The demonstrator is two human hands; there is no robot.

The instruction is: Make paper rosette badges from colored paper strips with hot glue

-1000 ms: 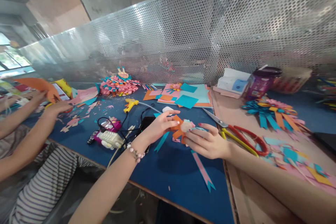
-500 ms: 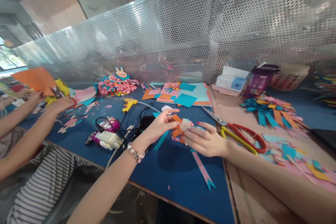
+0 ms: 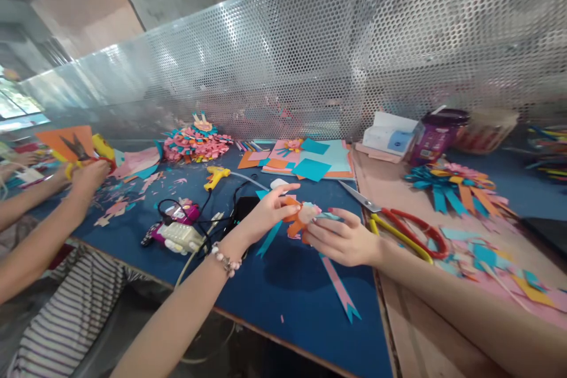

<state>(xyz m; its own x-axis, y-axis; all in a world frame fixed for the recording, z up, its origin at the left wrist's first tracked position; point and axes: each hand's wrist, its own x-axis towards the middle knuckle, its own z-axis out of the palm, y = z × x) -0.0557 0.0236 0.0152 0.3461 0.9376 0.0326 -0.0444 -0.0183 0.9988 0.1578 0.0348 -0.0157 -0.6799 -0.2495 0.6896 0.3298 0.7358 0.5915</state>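
Observation:
Both my hands hold a small paper flower (image 3: 296, 225) with orange petals and a pale centre, just above the blue table (image 3: 292, 295). My left hand (image 3: 261, 218), with a beaded bracelet at the wrist, pinches an orange petal between thumb and fingers. My right hand (image 3: 343, 239) grips the flower's right side; its fingers partly cover light-blue paper there. A pink and blue paper ribbon with a notched end (image 3: 339, 289) extends below my right hand. A teal paper strip (image 3: 270, 239) shows beyond my left wrist. How the strips join the flower is hidden.
Big scissors (image 3: 398, 224) with red and yellow handles lie right of my hand. A yellow glue gun (image 3: 217, 177), power strip (image 3: 183, 235) and phone (image 3: 243, 212) are at left. Paper sheets (image 3: 336, 159) lie behind. A co-worker's hands (image 3: 86, 174) cut orange paper with scissors.
My hands stay nearly in place, and the orange petal at my left fingertips looks bent over now. At left, the co-worker's hands have brought scissors up to the orange paper.

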